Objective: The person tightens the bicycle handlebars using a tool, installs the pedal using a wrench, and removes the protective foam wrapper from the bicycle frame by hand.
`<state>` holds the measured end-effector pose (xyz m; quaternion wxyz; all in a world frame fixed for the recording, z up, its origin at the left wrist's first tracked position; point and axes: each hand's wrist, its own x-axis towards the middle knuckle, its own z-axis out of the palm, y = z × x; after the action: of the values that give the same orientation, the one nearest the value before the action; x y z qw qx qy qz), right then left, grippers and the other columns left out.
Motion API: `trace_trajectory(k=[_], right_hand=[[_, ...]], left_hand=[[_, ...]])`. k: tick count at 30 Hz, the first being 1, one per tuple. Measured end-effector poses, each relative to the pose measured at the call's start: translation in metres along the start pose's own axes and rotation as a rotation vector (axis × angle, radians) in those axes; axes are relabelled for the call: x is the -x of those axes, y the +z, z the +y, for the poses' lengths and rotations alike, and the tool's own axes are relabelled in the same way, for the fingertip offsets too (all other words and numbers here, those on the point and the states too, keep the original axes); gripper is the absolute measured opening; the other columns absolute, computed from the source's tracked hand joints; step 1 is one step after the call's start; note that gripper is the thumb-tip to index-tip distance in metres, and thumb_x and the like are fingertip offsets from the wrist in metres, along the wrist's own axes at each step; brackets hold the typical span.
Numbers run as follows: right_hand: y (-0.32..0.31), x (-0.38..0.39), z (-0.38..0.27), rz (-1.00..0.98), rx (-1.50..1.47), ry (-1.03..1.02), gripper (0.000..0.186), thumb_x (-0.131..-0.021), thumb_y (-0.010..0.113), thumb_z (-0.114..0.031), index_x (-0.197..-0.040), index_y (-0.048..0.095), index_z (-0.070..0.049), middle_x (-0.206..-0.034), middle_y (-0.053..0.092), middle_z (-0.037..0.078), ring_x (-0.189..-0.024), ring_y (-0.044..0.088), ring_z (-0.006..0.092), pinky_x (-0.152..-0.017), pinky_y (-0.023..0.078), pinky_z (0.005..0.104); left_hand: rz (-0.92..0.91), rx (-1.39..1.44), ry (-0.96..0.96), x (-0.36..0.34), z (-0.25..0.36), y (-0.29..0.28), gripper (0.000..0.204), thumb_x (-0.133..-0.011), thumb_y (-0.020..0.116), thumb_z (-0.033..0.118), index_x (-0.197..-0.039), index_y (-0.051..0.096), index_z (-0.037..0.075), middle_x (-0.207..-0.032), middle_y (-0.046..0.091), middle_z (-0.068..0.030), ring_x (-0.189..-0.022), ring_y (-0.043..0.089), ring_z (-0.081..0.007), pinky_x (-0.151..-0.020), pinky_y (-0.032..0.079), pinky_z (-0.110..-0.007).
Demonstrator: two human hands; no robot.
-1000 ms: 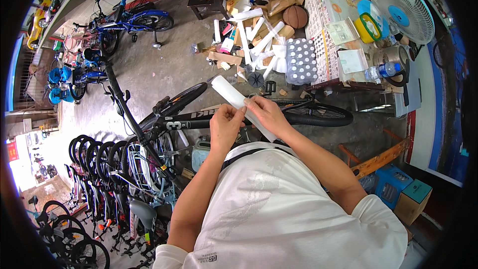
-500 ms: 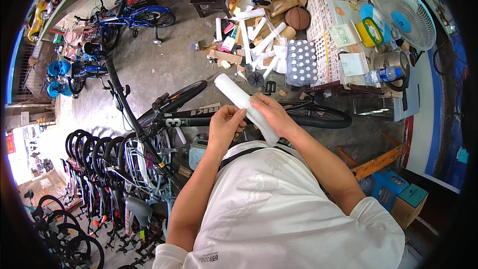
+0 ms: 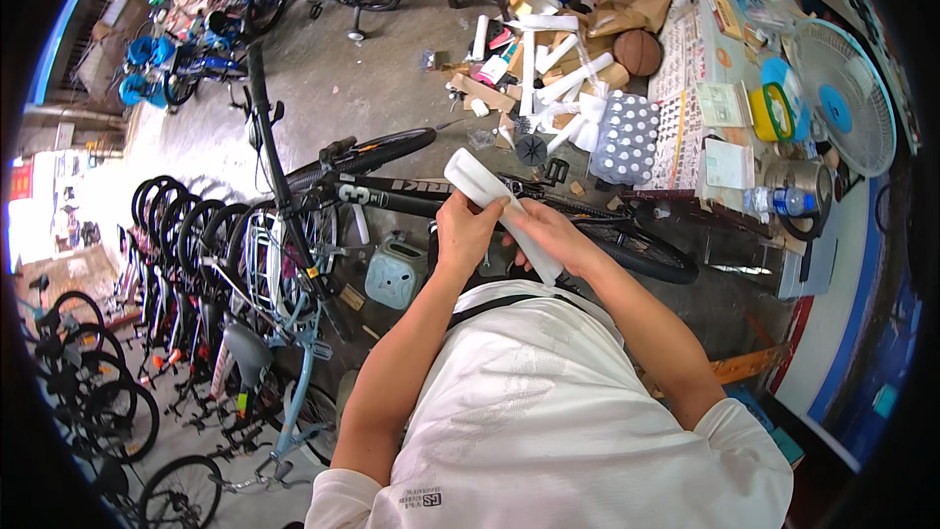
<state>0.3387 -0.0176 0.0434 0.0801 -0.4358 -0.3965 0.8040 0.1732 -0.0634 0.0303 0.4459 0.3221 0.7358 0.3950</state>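
Observation:
A white foam tube (image 3: 474, 176) slants across in front of my waist, and a lengthwise split shows along its upper part. My left hand (image 3: 467, 235) is closed on the tube's near left side, its thumb resting on the foam. My right hand (image 3: 554, 238) wraps the lower part from the right; the fingers underneath are partly hidden. Just beyond the hands stands a black bicycle (image 3: 401, 198), its handlebar (image 3: 262, 122) to the left and its rear wheel (image 3: 646, 257) to the right.
Foam tubes and cardboard (image 3: 543, 69) lie heaped on the floor beside a basketball (image 3: 637, 53). To the right, a cluttered table (image 3: 685, 88) carries a fan (image 3: 840, 103). A pale blue jug (image 3: 396, 272) sits near the bicycle. Rows of bicycles (image 3: 191, 235) fill the left.
My left hand has shifted from pinching beside the tube to gripping it, and a split now shows in the foam. The whole view has swung, moving the surroundings rightward.

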Motion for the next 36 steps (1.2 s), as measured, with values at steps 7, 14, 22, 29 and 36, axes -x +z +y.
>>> trace_trajectory(k=[7,14,22,29,36], right_hand=[[-0.039,-0.013,0.053,0.098,0.370,0.067,0.040,-0.098,0.066,-0.038,-0.117,0.058,-0.004,-0.072,0.063,0.006,-0.049,0.061,0.0156,-0.046,0.049,0.0317],[-0.096,-0.029,0.095,0.254,0.390,0.316,0.048,-0.099,0.060,-0.048,-0.126,0.055,-0.008,-0.081,0.064,0.009,-0.054,0.063,0.0180,-0.045,0.050,0.0345],[-0.135,-0.073,0.070,0.193,0.376,0.402,0.050,-0.094,0.066,-0.047,-0.128,0.061,-0.010,-0.085,0.063,0.006,-0.055,0.056,0.0142,-0.046,0.046,0.0318],[-0.214,-0.159,0.018,0.335,0.638,0.597,0.062,-0.088,0.072,-0.036,-0.138,0.052,-0.006,-0.076,0.062,0.005,-0.052,0.057,0.0149,-0.044,0.046,0.0323],[-0.261,-0.236,-0.053,1.129,0.667,-0.107,0.078,-0.088,0.073,-0.042,-0.147,0.045,0.001,-0.133,0.059,0.025,-0.115,0.064,0.0343,-0.100,0.049,0.0433]], left_hand=[[-0.037,0.236,-0.254,0.024,-0.040,-0.018,0.038,-0.098,0.071,0.027,-0.124,0.060,0.001,-0.103,0.070,-0.0068,-0.086,0.067,-0.0134,-0.073,0.052,-0.027],[0.283,0.073,-0.129,0.063,-0.087,-0.131,0.024,-0.099,0.068,0.015,-0.117,0.064,0.000,-0.098,0.069,-0.0061,-0.083,0.065,-0.0133,-0.075,0.053,-0.027],[0.841,-0.681,0.182,0.009,-0.064,-0.237,0.038,-0.098,0.066,0.014,-0.131,0.056,-0.003,-0.119,0.061,-0.0189,-0.108,0.060,-0.0301,-0.090,0.050,-0.038],[0.649,-0.673,0.062,-0.074,-0.074,-0.260,0.054,-0.097,0.069,0.021,-0.140,0.046,-0.005,-0.126,0.056,-0.0236,-0.116,0.057,-0.0386,-0.099,0.045,-0.043],[0.682,-0.687,0.086,-0.081,-0.085,-0.266,0.046,-0.101,0.060,0.014,-0.141,0.046,-0.004,-0.109,0.065,-0.0190,-0.094,0.066,-0.0316,-0.081,0.052,-0.042]])
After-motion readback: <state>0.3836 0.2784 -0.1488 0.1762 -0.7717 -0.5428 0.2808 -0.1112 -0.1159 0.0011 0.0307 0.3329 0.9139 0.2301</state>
